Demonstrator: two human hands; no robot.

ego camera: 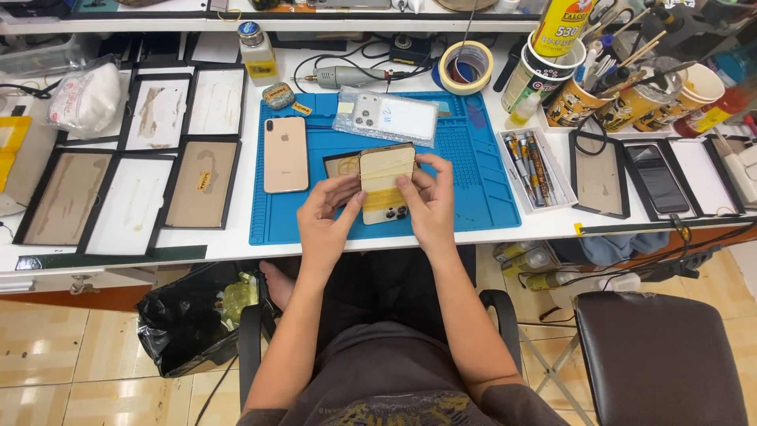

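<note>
Left hand (325, 211) and right hand (430, 201) both grip the gold phone back panel (385, 183), fingers pinching its two sides, holding it face-up over the blue work mat (473, 173) near the tabletop's (236, 241) front edge. Just left on the mat lies a gold phone (285, 155); behind it, a bagged white panel (386, 117).

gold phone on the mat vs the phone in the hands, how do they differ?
The gold phone lies flat on the blue mat, untouched; the held phone is gripped above it by the left hand and right hand. The gold phone's back is bare and glossy; the held phone's back is covered in pale and yellow tape. Both are back up, cameras showing.
</note>
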